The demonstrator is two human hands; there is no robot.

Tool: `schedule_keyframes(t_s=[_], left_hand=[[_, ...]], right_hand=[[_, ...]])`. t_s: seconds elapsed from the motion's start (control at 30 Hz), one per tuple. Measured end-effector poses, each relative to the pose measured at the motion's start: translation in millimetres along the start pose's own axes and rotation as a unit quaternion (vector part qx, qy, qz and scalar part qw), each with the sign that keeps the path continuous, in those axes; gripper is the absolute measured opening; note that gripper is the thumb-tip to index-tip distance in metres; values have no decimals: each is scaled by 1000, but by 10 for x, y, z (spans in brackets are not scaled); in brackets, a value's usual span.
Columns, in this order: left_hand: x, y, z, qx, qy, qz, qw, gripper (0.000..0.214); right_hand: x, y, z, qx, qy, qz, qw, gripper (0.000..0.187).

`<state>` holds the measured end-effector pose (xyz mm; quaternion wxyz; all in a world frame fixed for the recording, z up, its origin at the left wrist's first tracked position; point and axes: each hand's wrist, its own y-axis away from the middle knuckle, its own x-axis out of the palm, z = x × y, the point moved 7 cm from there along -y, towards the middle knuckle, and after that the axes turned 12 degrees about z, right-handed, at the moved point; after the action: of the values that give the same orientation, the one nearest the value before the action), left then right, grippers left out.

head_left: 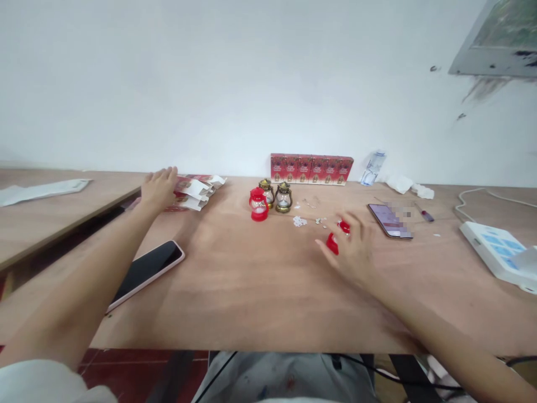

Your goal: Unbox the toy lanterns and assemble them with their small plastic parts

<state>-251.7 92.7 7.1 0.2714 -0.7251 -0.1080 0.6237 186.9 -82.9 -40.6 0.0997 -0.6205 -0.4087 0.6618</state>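
My left hand [160,187] lies at the left end of a pile of unfolded red-and-white cartons [195,193], its fingers stretched out; its underside is hidden. Over a red mini lantern [333,243] that seems to lie tipped on the table, my right hand [354,246] is spread with thumb and fingers apart, slightly blurred. The hand covers part of this lantern. Another red lantern [259,205] stands upright mid-table, beside two bronze-coloured lanterns [283,198]. Small white pieces [299,221] and tiny button-like parts [319,220] lie between them and my right hand.
A row of red boxes [311,169] stands against the wall, near a clear bottle [373,168] and crumpled tissue [399,183]. A phone [390,220] and screwdriver [427,216] lie right, a white power strip [495,252] farther right. Another phone [149,268] lies by my left forearm.
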Motion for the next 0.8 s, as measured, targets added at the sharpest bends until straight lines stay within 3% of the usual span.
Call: schedule_keyframes(t_s=[0.1, 0.17, 0.27, 0.37, 0.4, 0.47, 0.57, 0.63, 0.7, 0.8], left_hand=[[-192, 4, -160, -31, -39, -16, 999, 58], [-299, 75, -418, -30, -59, -58, 996, 56], [-368, 353, -1094, 87, -34, -152, 984, 45], [-259, 730, -1883, 265, 2, -148, 953, 36], [-230, 849, -2111, 316, 26, -137, 938, 38], [-207, 1004, -2453, 364, 79, -113, 921, 43], [-209, 1037, -2739, 349, 161, -68, 921, 40], [-195, 996, -2827, 315, 222, -31, 922, 37], [-147, 957, -2874, 276, 282, 11, 919, 36], [15, 948, -2917, 215, 378, 95, 896, 41]], right_hand=[[112, -58, -308, 83, 53, 85, 991, 62], [242, -27, -444, 109, 27, 146, 983, 63], [368, 45, -554, 147, -70, 187, 969, 46], [303, 21, -626, 200, -223, 138, 944, 39], [267, -5, -658, 224, -299, 110, 921, 42], [268, -69, -692, 268, -479, 75, 832, 46], [411, -166, -566, 299, -691, 109, 649, 38], [501, -194, -442, 309, -750, 136, 569, 34], [576, -191, -336, 317, -777, 141, 526, 33], [663, -177, -164, 304, -795, 148, 503, 34]])
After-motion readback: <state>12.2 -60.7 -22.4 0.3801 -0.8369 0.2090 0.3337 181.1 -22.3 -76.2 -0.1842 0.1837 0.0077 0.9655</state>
